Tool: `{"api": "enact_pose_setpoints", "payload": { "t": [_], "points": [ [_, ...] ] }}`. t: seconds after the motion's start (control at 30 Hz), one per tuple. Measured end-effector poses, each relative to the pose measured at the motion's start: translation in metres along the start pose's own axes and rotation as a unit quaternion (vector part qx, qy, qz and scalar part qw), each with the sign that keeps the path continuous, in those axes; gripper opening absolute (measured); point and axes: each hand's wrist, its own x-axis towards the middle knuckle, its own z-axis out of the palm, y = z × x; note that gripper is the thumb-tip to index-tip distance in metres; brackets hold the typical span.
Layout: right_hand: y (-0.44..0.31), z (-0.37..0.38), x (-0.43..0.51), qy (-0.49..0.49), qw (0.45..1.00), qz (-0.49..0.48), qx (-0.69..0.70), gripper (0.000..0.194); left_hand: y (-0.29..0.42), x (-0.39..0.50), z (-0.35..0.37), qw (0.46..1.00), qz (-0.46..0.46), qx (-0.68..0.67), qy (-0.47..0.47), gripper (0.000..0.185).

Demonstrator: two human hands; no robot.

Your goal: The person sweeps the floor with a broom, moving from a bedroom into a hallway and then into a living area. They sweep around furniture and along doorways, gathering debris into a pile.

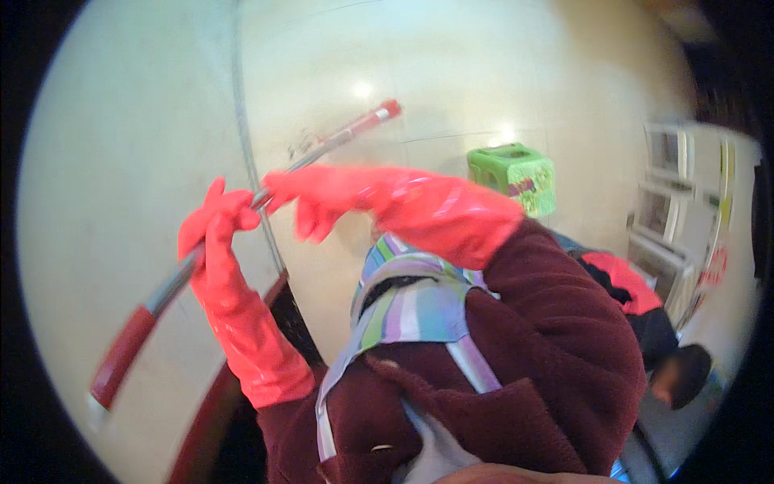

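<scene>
A long metal pole [172, 284] with red grip sections crosses in front of me at a slant. Its lower red end [124, 357] points down to the left, and the far red end [387, 110] reaches up to the right. My left hand [221, 227], in a long pinkish-red rubber glove, wraps around the pole's middle. Just above it, my right hand [314, 196] in a matching glove has its front fingers on the pole, while its other fingers hang loose below. Part of the pole is hidden behind the right glove. The picture is slightly blurred.
A green plastic stool [514, 175] stands on the pale floor [423, 60] beyond my right arm. Another person [641, 296] in dark and red clothing is close on the right. White framed units [662, 206] line the far right. A dark red edge [208, 417] runs below my left arm.
</scene>
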Motion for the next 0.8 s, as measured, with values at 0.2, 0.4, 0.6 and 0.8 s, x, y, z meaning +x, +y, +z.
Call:
{"api": "enact_pose_setpoints", "payload": {
  "t": [0.2,0.4,0.6,0.8],
  "points": [
    [-0.028,0.095,-0.021,0.046,0.928,-0.37,0.007,0.078,-0.003,-0.06,-0.083,0.972,-0.189,-0.123,-0.069,0.018],
    [0.012,0.194,-0.006,0.036,0.94,-0.34,-0.021,0.043,-0.092,-0.15,-0.073,0.952,-0.215,0.065,-0.208,0.021],
    [0.081,0.165,0.064,-0.05,0.964,-0.256,-0.043,0.024,-0.221,-0.332,-0.062,0.889,-0.35,0.292,0.03,0.018],
    [0.137,0.156,0.103,-0.056,0.992,0.011,-0.109,0.025,-0.347,-0.427,0.019,0.77,-0.493,0.326,0.238,0.013]
  ]
}}
